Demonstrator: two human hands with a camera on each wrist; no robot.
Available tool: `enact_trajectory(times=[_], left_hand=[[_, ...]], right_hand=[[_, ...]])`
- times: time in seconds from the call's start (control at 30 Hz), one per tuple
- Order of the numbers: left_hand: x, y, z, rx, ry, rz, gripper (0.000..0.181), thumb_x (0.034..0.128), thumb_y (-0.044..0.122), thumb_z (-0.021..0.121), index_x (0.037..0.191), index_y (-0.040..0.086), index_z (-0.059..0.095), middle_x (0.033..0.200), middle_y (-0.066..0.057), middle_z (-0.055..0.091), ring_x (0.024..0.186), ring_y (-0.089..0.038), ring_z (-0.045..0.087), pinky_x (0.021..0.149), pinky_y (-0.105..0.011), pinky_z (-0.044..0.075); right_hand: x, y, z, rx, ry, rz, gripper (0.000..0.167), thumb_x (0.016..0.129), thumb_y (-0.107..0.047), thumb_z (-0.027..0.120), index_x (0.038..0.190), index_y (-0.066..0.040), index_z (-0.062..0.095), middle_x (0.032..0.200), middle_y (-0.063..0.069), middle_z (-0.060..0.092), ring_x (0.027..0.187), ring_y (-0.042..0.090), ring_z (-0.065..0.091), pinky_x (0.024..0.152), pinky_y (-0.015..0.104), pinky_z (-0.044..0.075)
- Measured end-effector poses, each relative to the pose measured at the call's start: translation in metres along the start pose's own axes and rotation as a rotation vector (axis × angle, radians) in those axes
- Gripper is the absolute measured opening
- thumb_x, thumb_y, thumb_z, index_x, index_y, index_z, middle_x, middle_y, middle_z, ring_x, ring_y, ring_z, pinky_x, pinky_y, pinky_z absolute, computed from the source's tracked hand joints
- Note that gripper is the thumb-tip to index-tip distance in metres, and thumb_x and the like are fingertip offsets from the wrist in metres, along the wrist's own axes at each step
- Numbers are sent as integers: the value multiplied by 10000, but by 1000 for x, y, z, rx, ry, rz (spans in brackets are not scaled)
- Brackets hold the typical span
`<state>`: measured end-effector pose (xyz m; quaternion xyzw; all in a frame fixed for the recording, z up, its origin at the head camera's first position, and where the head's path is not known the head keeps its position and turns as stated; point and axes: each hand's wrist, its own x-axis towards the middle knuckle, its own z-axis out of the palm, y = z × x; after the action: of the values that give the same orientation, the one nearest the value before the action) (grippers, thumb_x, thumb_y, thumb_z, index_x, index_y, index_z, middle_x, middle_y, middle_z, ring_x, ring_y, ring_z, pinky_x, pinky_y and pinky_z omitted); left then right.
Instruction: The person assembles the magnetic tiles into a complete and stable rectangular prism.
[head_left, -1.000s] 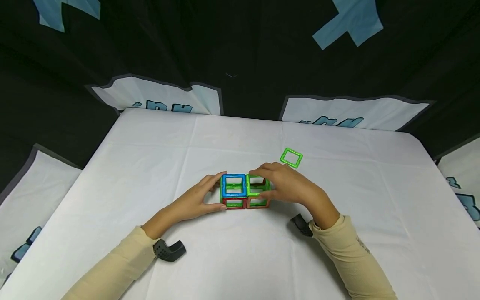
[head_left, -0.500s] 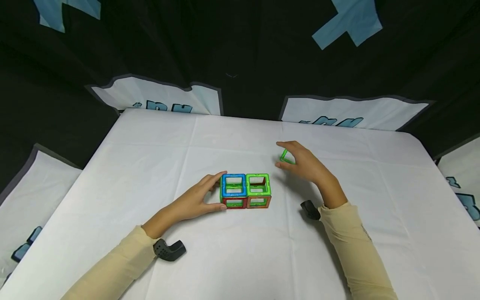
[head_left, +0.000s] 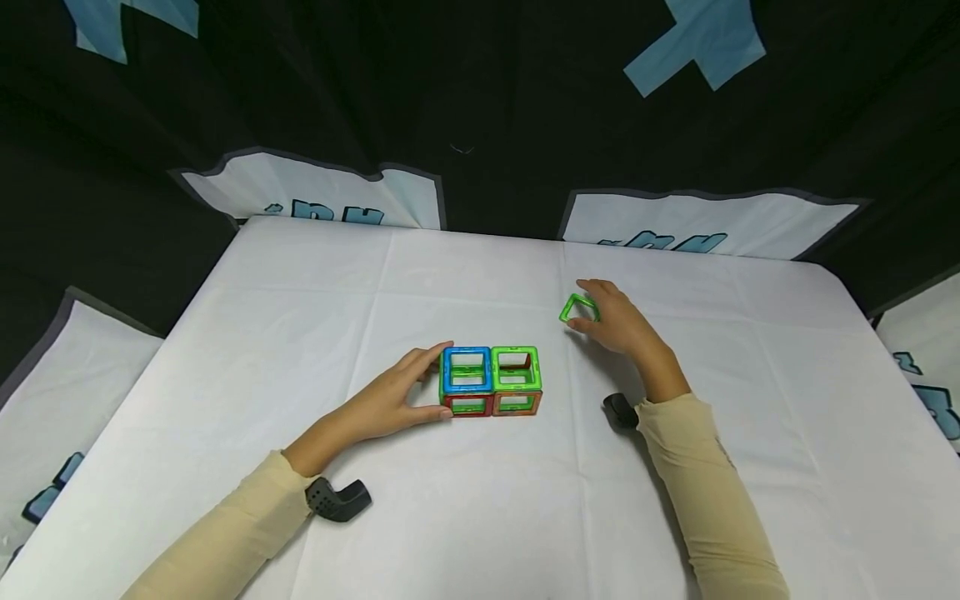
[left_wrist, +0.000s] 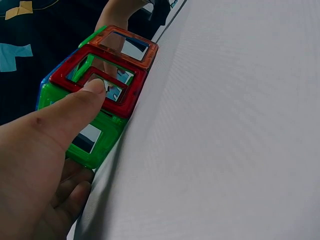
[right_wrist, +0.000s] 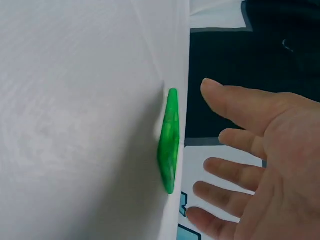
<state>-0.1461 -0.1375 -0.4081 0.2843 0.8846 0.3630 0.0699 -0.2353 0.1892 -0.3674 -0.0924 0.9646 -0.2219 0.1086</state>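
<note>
Two joined cubes of magnetic tiles (head_left: pixel 492 368) stand on the table in the head view. A blue square tile (head_left: pixel 447 372) tops the left cube and a green one the right; red and orange tiles face the front. My left hand (head_left: pixel 386 406) grips the left end, its thumb on the red tile (left_wrist: pixel 132 97) in the left wrist view. Over a loose green square tile (head_left: pixel 567 307) farther back, my right hand (head_left: pixel 618 321) hovers with thumb and fingers spread. That tile lies flat on the cloth in the right wrist view, apart from the hand.
A white cloth covers the table (head_left: pixel 450 517). Dark curtains (head_left: pixel 487 108) with blue and white patches hang behind its far edge. Each wrist carries a black camera mount (head_left: pixel 339 502) near the sleeve cuff.
My right hand has left the right cube and moved back and right to the loose green tile, then shifted slightly right above it. The left hand and the cubes have stayed in place.
</note>
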Motion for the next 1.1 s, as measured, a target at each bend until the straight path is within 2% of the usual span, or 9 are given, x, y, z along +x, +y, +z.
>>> enact_trajectory(times=[0.17, 0.33, 0.57, 0.87, 1.0, 1.1], left_hand=[[0, -1, -1, 0, -2, -4, 873, 763, 414, 703, 1455, 203, 213, 1231, -44, 461, 1107, -163, 480, 957, -407, 416], [0, -2, -1, -9, -8, -12, 871, 764, 399, 709, 1454, 215, 211, 1243, -39, 453, 1115, -154, 475, 965, -399, 412], [-1, -1, -1, -2, 2, -3, 866, 767, 409, 702, 1454, 208, 214, 1234, -46, 462, 1105, -164, 481, 949, -407, 422], [0, 0, -2, 2, 7, 13, 868, 767, 401, 705, 1454, 196, 216, 1231, -46, 464, 1107, -165, 487, 945, -410, 426], [1, -1, -1, 0, -1, 5, 862, 772, 404, 699, 1454, 198, 214, 1234, -49, 461, 1109, -166, 484, 951, -409, 421], [0, 0, -1, -1, -5, -1, 861, 773, 401, 699, 1453, 191, 216, 1230, -53, 464, 1108, -172, 485, 950, -412, 420]], right_hand=[[4, 2, 3, -31, -37, 54, 711, 853, -280, 630, 1434, -86, 269, 1468, 217, 232, 1338, 415, 226, 1042, 598, 239], [5, 4, 7, -72, -80, 57, 686, 856, -275, 622, 1422, -67, 295, 1446, 213, 290, 1326, 399, 267, 1040, 579, 264], [4, 3, 7, -164, -59, 9, 619, 865, -245, 617, 1391, -49, 357, 1395, 222, 373, 1270, 412, 355, 1003, 581, 316], [-1, -1, 9, -206, -34, -7, 554, 858, -211, 630, 1345, -37, 433, 1348, 218, 441, 1224, 435, 386, 996, 543, 347], [-6, -3, 8, -200, -64, -44, 525, 833, -175, 655, 1311, -43, 482, 1323, 212, 471, 1220, 413, 402, 1002, 520, 353], [-12, -4, 7, -150, -113, -97, 523, 813, -146, 671, 1298, -53, 500, 1306, 209, 488, 1188, 368, 444, 982, 496, 379]])
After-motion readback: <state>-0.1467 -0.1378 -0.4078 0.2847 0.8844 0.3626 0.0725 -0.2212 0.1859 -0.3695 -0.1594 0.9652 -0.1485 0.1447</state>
